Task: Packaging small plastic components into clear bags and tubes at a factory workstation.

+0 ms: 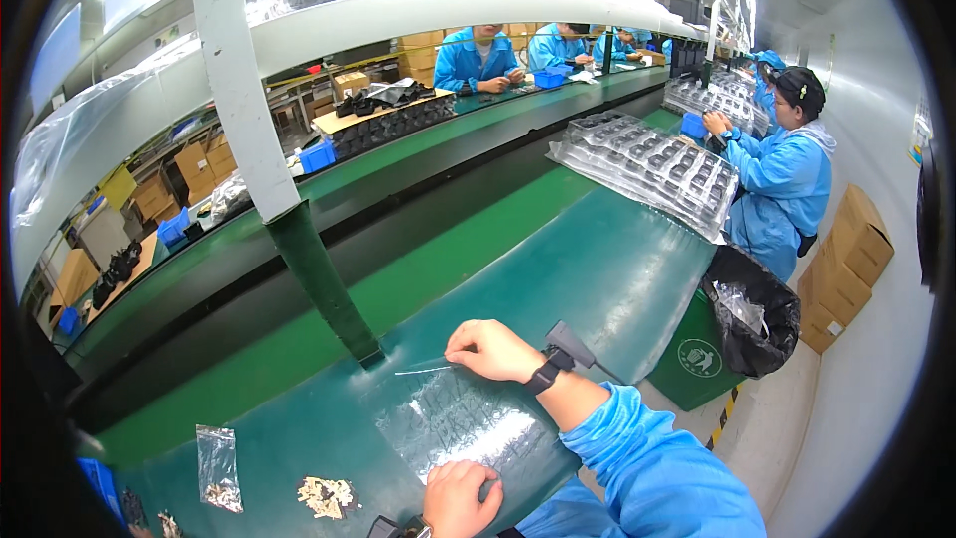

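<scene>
A clear plastic sheet or bag (453,428) lies flat on the green work surface in front of me, with glare across it. At its far edge, my right hand (490,351) is closed in a pinch on one end of a thin white strip (423,371). I cannot tell whether that strip is loose or part of the plastic. My left hand (460,498) rests at the near edge of the plastic, fingers bent down and thumb apart. Further left are a pile of small cream-coloured pieces (327,497) and a clear zip bag (219,468) with small pieces at its bottom.
A grey post (239,90) with a dark green base rises beyond the plastic. Clear trays of black parts (647,164) lie at the far right, near a co-worker in blue (782,174). A green bin (692,354) with a black liner stands right, before stacked cartons (846,264).
</scene>
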Demonstrator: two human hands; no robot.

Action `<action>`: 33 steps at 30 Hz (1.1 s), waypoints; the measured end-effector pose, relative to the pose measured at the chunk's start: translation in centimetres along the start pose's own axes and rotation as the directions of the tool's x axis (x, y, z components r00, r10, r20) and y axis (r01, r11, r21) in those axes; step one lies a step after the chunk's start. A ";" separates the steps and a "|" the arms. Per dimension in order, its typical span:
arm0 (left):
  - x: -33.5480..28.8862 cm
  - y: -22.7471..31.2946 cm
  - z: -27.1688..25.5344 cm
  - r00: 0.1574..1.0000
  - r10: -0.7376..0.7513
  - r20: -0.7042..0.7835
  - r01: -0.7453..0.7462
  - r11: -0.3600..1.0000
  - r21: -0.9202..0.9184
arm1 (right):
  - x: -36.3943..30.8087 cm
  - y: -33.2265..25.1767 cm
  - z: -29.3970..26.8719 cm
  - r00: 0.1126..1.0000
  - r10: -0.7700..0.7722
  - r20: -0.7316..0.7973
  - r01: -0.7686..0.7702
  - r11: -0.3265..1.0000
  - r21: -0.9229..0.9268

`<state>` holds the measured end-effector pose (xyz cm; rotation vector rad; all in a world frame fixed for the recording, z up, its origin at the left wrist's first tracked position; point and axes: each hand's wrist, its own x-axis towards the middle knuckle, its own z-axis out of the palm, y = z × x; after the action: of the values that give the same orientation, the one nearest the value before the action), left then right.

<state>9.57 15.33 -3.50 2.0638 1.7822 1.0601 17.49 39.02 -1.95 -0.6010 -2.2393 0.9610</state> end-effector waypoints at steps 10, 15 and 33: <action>1.7 4.7 -3.4 0.991 0.134 -0.001 -0.125 0.924 -0.362 | 0.4 4.3 -0.1 0.989 0.055 0.138 -0.089 0.964 0.252; 4.1 9.4 -12.4 0.908 0.415 -0.060 -0.379 0.751 -0.541 | 0.2 4.8 0.8 0.992 0.091 0.087 -0.116 0.931 0.346; 1.4 7.3 -17.2 0.480 0.565 -0.671 -0.876 0.354 -0.329 | 0.0 3.4 0.0 0.990 0.139 -0.007 -0.134 0.964 0.230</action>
<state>4.23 9.98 13.68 2.2046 0.1900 2.1706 18.00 41.19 -4.55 -0.6637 -2.0492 1.2551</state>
